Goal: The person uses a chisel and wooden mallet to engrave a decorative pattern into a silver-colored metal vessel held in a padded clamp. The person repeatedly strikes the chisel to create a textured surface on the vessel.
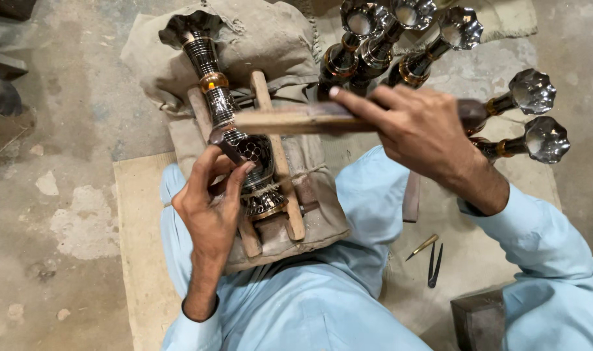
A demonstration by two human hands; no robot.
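Note:
A dark, engraved metal vase with a fluted mouth lies lengthwise in a wooden cradle on a padded cloth cushion in my lap. My left hand grips a small metal chisel and presses its tip against the vase's round belly. My right hand is raised above it, closed around a flat wooden mallet stick held level over the vase.
Several similar finished vases with shiny fluted mouths lie at the upper right, two more at the right. A small brass punch and dark tweezers rest on the mat. A metal block sits at the lower right. Rough concrete floor lies to the left.

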